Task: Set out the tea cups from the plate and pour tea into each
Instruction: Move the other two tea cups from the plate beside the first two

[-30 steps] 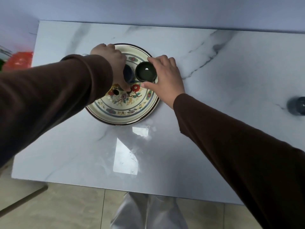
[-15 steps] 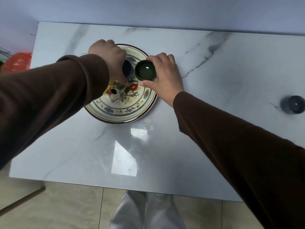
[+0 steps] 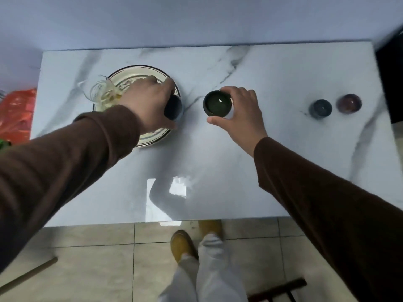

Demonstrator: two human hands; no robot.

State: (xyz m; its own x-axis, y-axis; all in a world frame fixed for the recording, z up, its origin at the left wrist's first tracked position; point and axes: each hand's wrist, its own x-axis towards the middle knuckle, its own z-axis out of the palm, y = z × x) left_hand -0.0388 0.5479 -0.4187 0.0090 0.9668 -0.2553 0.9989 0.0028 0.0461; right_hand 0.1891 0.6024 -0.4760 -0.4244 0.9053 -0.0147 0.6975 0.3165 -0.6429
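My right hand [image 3: 241, 114] grips a dark green tea cup [image 3: 217, 103] from its right side, above the marble table to the right of the patterned plate [image 3: 141, 74]. My left hand [image 3: 146, 101] holds a dark blue cup [image 3: 173, 107] over the plate's right rim. A clear glass pitcher [image 3: 100, 94] with yellowish tea stands at the plate's left edge. Two more cups rest at the far right of the table: a dark grey-blue cup [image 3: 320, 108] and a purple-brown cup [image 3: 349, 102].
The white marble table [image 3: 218, 171] has its near edge above a tiled floor, where my feet show. An orange plastic bag [image 3: 16, 112] lies off the left edge. A dark object [image 3: 390, 79] stands at the right edge.
Both hands have lifted their cups off the plate's middle and moved right; the green cup is now clear of the plate. The view has shifted, so two cups at the far right show.
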